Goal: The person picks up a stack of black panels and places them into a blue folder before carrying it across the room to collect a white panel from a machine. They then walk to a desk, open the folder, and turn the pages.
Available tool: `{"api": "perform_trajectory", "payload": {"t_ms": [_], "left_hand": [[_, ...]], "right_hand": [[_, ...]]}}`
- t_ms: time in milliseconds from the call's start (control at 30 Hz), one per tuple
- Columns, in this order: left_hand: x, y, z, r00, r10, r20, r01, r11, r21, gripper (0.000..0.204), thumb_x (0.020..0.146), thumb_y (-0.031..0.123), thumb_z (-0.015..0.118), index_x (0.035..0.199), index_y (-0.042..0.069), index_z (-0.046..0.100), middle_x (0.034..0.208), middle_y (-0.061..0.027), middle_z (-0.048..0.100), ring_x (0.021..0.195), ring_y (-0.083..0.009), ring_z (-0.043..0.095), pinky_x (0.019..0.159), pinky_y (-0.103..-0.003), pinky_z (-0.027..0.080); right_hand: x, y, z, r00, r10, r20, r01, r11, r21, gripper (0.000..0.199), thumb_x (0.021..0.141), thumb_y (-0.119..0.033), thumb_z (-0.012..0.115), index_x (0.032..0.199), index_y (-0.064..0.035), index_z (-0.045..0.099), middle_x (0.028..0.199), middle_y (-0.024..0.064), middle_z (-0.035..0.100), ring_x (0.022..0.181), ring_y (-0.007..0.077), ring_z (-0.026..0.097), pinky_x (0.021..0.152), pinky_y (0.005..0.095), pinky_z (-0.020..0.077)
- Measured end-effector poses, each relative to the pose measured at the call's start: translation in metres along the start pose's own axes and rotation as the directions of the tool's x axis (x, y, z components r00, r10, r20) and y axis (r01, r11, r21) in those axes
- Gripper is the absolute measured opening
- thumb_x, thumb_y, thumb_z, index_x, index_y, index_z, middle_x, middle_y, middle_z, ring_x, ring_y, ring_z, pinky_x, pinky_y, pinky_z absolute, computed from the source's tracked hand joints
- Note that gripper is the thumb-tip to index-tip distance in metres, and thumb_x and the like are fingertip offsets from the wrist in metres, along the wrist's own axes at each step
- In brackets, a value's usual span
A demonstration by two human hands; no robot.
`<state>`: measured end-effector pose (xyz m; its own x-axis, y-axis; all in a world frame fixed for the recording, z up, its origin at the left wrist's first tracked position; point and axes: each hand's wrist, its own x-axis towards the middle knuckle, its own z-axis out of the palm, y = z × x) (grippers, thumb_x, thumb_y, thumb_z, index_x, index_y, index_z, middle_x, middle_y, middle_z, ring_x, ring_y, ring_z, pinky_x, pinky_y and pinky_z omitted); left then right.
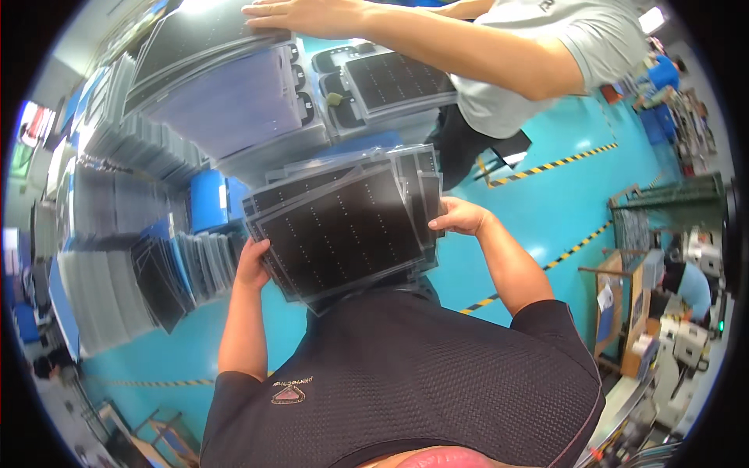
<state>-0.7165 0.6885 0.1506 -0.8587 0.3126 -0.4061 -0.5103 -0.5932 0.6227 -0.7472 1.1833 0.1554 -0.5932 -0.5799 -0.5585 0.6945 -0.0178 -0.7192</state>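
Note:
A loose stack of black rectangular sheets (343, 234) with clear edges and rows of small pale dots is held in front of my body. The sheets are fanned unevenly, with corners sticking out at different angles. My left hand (253, 264) is closed on the stack's left edge, thumb on top. At its right edge my right hand (462, 216) pinches the sheets, thumb uppermost. The fingers beneath the stack are hidden. Beyond it, a co-worker's hand (300, 17) rests over other dark sheets (195, 39) at the upper left.
Several upright stacks of clear sheets (101, 296) stand at the left, near a blue bin (209, 201). Another pile of black sheets (398, 80) lies ahead on a grey tray. The co-worker (515, 70) stands at the far right. Yellow-black tape (554, 166) marks the turquoise floor.

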Motion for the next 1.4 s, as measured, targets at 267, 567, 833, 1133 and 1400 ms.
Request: {"api": "perform_trajectory", "payload": {"t_ms": [267, 567, 833, 1133, 1400], "left_hand": [[-0.001, -0.049, 0.063, 0.951, 0.066, -0.302, -0.029, 0.992, 0.126, 0.062, 0.08, 0.013, 0.071, 0.136, 0.002, 0.045, 0.129, -0.0154, 0.058, 0.116, -0.032, 0.059, 0.099, -0.045, 0.05], [0.018, -0.059, 0.049, 0.967, -0.018, -0.253, 0.024, 1.0, 0.02, 0.064, 0.076, 0.01, 0.072, 0.135, 0.007, 0.048, 0.125, -0.012, 0.061, 0.115, -0.0301, 0.06, 0.098, -0.046, 0.05], [0.038, -0.055, 0.035, 0.973, -0.07, -0.221, 0.075, 0.997, 0.015, 0.061, 0.073, 0.004, 0.074, 0.13, 0.005, 0.052, 0.121, -0.0103, 0.062, 0.112, -0.0276, 0.061, 0.099, -0.043, 0.049], [0.06, -0.036, 0.064, 0.976, -0.007, -0.217, 0.039, 0.989, 0.142, 0.067, 0.074, 0.005, 0.076, 0.134, 0.007, 0.047, 0.122, -0.0092, 0.061, 0.113, -0.0267, 0.059, 0.099, -0.041, 0.048], [0.068, -0.011, 0.083, 0.92, 0.289, -0.264, -0.162, 0.895, 0.415, 0.066, 0.069, 0.004, 0.076, 0.13, 0.006, 0.051, 0.12, -0.0081, 0.063, 0.113, -0.025, 0.059, 0.099, -0.039, 0.047]], "right_hand": [[0.043, -0.045, -0.083, 0.975, 0.088, 0.203, -0.081, 0.996, -0.043, 0.057, 0.073, -0.009, 0.081, 0.125, -0.0019, 0.059, 0.117, 0.0067, 0.066, 0.105, 0.0183, 0.063, 0.093, 0.0325, 0.049], [0.064, -0.035, -0.12, 0.958, 0.095, 0.272, -0.09, 0.995, -0.031, 0.043, 0.075, -0.002, 0.076, 0.118, -0.0023, 0.066, 0.112, 0.006, 0.069, 0.102, 0.0169, 0.063, 0.092, 0.0314, 0.0474], [0.052, -0.031, -0.105, 0.989, 0.022, 0.144, 0.003, 0.985, -0.172, 0.045, 0.076, -0.004, 0.076, 0.12, -0.0026, 0.065, 0.114, 0.0055, 0.067, 0.106, 0.0178, 0.061, 0.096, 0.0323, 0.0456], [0.046, -0.05, -0.098, 0.98, 0.072, -0.184, -0.152, 0.868, -0.472, 0.053, 0.066, -0.022, 0.088, 0.11, 0.0008, 0.067, 0.102, 0.007, 0.071, 0.095, 0.016, 0.064, 0.087, 0.0298, 0.0503], [0.047, -0.075, -0.098, 0.953, -0.289, -0.094, 0.189, 0.807, -0.559, 0.028, 0.071, -0.009, 0.083, 0.095, -0.0006, 0.071, 0.087, -0.0003, 0.07, 0.082, 0.0084, 0.061, 0.077, 0.0284, 0.0521]]}}
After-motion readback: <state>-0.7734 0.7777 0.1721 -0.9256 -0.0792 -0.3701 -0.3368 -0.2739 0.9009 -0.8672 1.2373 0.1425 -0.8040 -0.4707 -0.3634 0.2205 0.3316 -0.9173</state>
